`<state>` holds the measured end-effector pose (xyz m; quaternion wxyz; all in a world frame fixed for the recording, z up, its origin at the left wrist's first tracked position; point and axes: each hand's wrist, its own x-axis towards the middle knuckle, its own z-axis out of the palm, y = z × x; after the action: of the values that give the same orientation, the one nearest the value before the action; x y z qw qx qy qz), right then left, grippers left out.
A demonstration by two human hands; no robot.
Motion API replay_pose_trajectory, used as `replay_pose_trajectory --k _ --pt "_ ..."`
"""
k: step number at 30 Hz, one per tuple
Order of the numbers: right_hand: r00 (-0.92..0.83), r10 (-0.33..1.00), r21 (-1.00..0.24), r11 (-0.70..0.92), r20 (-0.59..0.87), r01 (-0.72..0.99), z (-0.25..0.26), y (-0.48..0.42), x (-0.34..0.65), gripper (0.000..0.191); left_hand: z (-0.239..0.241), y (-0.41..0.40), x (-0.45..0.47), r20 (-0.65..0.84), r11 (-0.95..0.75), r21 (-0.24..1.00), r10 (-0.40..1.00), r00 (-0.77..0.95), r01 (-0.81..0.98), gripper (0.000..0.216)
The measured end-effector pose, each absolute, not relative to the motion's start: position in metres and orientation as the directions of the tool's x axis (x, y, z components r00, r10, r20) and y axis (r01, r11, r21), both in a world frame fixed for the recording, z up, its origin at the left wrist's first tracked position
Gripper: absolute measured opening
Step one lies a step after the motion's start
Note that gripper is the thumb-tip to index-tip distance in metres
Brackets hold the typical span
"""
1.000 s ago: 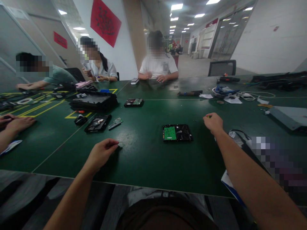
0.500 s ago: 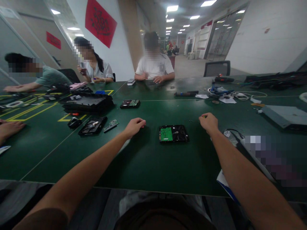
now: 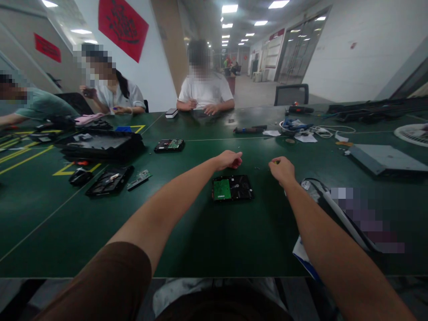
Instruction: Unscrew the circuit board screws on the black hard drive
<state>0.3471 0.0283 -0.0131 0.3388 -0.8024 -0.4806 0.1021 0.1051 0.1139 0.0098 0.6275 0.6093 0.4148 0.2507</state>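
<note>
A black hard drive [image 3: 232, 187] with a green circuit board facing up lies on the green table [image 3: 207, 236] in front of me. My left hand [image 3: 229, 159] reaches over the table just beyond the drive's far edge, fingers curled together in a pinch. My right hand [image 3: 281, 170] rests to the right of the drive, closed on a small yellow-tipped thing that I cannot make out. Neither hand touches the drive.
Another hard drive [image 3: 169, 145], a black tray [image 3: 102, 145], an opened drive [image 3: 109, 180] and a loose circuit board [image 3: 139, 179] lie to the left. Tools and cables [image 3: 302, 129] sit at the back right, a grey case [image 3: 384, 158] at right. Three people sit around the table.
My left hand has moved from the near left of the table forward and right, to just beyond the hard drive. My right hand has stayed closed beside the drive.
</note>
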Motion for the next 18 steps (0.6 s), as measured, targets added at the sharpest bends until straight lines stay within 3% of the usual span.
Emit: replay_pose_trajectory --k 6,12,14,16,18 --pt "0.493 0.846 -0.613 -0.284 0.201 0.738 -0.012 0.026 0.348 0.030 0.024 0.106 0.147 -0.182 0.176 0.982 0.746 0.640 0.075 0.045" --pt "0.388 0.889 -0.548 -0.203 0.245 0.812 -0.006 0.027 0.347 0.032 0.036 0.102 0.113 0.014 -0.069 0.993 0.874 0.485 0.096 0.036" --pt "0.254 0.924 -0.492 -0.086 0.286 0.866 -0.003 0.027 0.339 0.031 0.034 0.093 0.088 0.071 -0.140 0.982 0.898 0.434 0.128 0.031" --pt "0.002 0.944 -0.363 0.126 0.331 0.923 0.000 0.026 0.327 0.033 0.029 0.078 0.061 0.254 -0.338 0.907 0.915 0.314 0.252 0.026" --pt "-0.168 0.935 -0.270 0.256 0.311 0.928 0.001 0.024 0.313 0.034 0.021 0.057 0.035 0.375 -0.431 0.839 0.900 0.220 0.331 0.022"
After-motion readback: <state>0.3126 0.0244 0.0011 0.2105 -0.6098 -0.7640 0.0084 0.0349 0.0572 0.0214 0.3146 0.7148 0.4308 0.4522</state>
